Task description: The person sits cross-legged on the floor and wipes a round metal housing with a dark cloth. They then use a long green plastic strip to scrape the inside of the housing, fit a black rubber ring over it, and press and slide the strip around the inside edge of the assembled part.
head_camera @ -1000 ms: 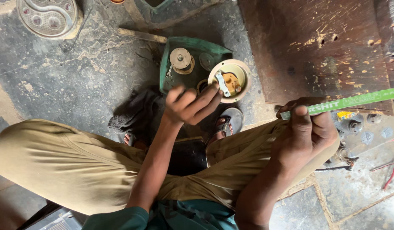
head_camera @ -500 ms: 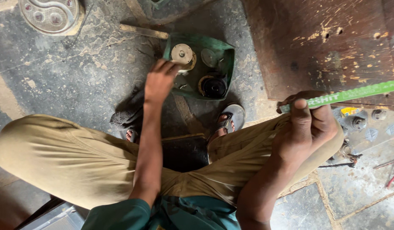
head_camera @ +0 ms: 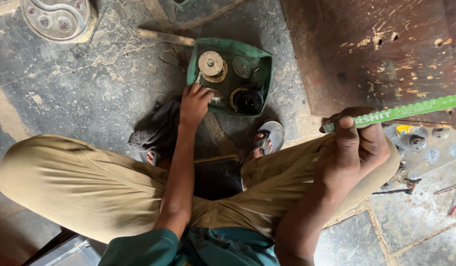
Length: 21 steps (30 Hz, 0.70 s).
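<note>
Our left hand was reaching into the near-left corner of the green tray, fingers curled on a small part we couldn't make out. Right of the tray, our right hand pinched a green stick. It could've swung into the tray and knocked the loose round parts around.

Scene is evenly lit by soft, diffuse daylight; source direction cannot be determined. Only faint shadows are cast beneath the knees. No glare is recorded. Focus is held sharp centrally; slight softening, possibly lens distortion, is noted at the corners.
</note>
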### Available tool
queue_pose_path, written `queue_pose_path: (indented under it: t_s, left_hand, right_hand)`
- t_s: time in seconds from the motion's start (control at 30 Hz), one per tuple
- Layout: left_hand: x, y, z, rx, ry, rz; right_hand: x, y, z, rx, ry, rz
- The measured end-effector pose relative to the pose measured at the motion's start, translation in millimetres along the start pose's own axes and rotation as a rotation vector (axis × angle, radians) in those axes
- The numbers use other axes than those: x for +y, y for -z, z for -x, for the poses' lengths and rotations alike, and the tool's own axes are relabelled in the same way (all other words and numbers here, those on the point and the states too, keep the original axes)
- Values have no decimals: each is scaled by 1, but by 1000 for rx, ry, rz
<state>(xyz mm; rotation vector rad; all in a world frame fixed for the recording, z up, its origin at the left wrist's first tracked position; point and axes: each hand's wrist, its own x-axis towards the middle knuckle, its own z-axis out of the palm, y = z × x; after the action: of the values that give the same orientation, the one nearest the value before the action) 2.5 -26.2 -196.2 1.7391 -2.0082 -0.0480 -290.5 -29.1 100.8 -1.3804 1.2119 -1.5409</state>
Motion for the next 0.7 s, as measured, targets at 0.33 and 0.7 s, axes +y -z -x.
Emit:
queue_pose_path:
  t_s: [0.33,0.7]
  left_hand:
    - [-12,-8,-19,169,405,334]
    - [-18,-22,-67,189,1001,1406]
  right_hand:
    - [4,-3,-2,-24,-9,-30]
    - [-2,-7,-7,-21,-26,-36]
